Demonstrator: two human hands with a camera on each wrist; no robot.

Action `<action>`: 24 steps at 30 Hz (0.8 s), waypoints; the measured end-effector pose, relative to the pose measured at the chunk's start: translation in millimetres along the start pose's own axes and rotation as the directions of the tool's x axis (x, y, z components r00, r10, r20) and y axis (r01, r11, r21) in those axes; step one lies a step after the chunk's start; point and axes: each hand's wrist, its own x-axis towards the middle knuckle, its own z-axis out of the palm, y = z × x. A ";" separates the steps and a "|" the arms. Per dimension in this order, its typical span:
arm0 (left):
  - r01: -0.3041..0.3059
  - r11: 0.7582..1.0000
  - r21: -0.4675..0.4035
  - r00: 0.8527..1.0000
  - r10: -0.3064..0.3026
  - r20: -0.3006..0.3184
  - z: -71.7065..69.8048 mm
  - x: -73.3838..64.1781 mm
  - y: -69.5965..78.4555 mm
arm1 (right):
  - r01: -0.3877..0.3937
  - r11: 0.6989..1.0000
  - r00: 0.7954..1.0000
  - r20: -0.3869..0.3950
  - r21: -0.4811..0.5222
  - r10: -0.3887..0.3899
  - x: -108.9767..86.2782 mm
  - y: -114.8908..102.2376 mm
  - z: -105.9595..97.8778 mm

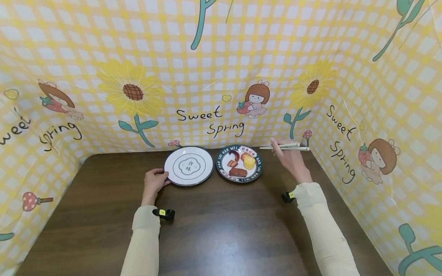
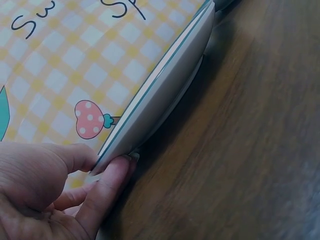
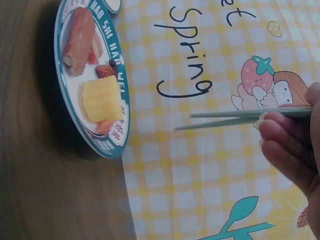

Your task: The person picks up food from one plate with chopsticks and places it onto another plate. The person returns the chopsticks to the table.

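Observation:
My left hand (image 1: 155, 183) pinches the left rim of a white plate (image 1: 190, 178) that has a dark edge ring and a printed emblem. In the left wrist view the thumb lies on top of the rim and fingers reach beneath it. My right hand (image 1: 291, 161) holds a pair of pale green chopsticks (image 3: 225, 117), their tips slightly apart with nothing between them. Left of that hand stands a green-rimmed plate (image 1: 222, 174) of food. On it lie a yellow corn piece (image 3: 101, 100), a brown sausage-like piece (image 3: 80, 37) and several smaller reddish pieces.
Both plates stand side by side at the back of a dark wooden table (image 1: 221, 230). Right behind them rises a yellow checked cloth (image 1: 193, 84) printed with flowers and lettering, and it also closes off the left and right sides. Each wrist wears a small black camera.

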 end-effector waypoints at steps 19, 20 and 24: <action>-0.017 0.999 -0.037 1.000 0.016 -0.025 4.9 0.9 -0.2 | 0.107 0.988 0.989 0.095 0.107 -0.117 -13.5 -8.2 31.0; -0.017 0.999 -0.035 1.000 0.016 -0.027 4.9 0.7 -0.3 | 0.115 0.988 0.987 0.101 0.105 -0.126 -14.6 -8.3 33.2; -0.006 1.000 -0.028 1.000 0.005 -0.031 5.1 -1.0 -0.7 | 0.088 0.986 0.984 0.142 0.140 -0.108 -19.4 -9.3 42.7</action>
